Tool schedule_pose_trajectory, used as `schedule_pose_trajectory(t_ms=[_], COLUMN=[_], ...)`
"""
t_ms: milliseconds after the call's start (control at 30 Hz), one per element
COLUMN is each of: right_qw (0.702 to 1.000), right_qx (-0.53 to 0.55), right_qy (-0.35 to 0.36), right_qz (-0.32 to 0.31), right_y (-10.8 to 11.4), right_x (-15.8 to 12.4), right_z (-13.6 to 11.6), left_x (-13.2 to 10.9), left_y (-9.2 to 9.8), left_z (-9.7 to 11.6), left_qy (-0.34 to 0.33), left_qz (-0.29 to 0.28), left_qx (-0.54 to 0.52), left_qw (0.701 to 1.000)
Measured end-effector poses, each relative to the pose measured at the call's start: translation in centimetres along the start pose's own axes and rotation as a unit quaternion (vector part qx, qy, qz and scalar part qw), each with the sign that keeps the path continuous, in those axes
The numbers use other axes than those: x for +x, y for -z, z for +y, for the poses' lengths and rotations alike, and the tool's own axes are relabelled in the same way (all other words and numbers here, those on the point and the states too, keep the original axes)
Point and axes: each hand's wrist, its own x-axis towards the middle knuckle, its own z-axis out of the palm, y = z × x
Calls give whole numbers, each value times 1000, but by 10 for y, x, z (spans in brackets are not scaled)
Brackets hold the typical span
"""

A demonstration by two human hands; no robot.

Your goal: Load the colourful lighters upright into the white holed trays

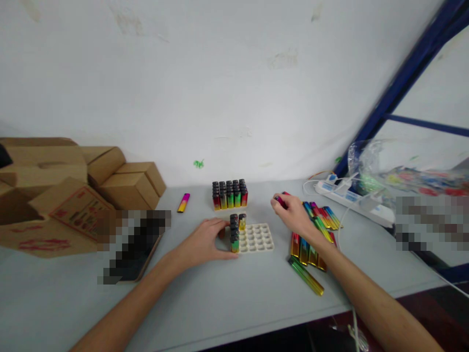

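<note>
A white tray [261, 239] with round sockets lies mid-table, with several colourful lighters [235, 232] standing upright along its left side. My left hand [207, 242] rests at the tray's left edge, fingers curled against those lighters. My right hand [293, 212] is raised to the right of the tray, fingers pinched on a red lighter [279, 199]. Under and beside that hand lie loose rainbow lighters [311, 244] in flat rows. A full tray of upright lighters [229, 194] stands behind, near the wall.
A lone pink-and-yellow lighter [183, 202] lies left of the full tray. Cardboard boxes [73, 190] are stacked at the left. A white power strip [351, 198] with cables and a clear plastic bag [384, 171] sit at the right, by a blue frame.
</note>
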Motion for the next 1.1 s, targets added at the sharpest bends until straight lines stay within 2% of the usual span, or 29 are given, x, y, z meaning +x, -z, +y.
schedule_pose_trajectory(t_ms=[300,400,567,700,900,1100], right_qw=[999,995,975,955,952,955], right_qx=[35,96,195,267,261,253], right_qy=[-18,-18,15,21,37,9], right_qz=[19,-12,-106,-124,-156,-156], right_y=[-5,-7,-12,-16,-17,-30], right_x=[-1,-2,-5,-9,-12,-18], right_z=[5,7,1,-9,-19,-17], left_x=[-1,-1,0,-1,-2,-1], left_y=[0,0,0,1,1,-1], left_z=[0,0,1,2,1,0], left_qy=[6,3,-2,4,6,11], left_qz=[1,0,-1,-4,-5,-5], left_qx=[6,9,2,6,1,3], left_qw=[1000,1000,1000,1000,1000,1000])
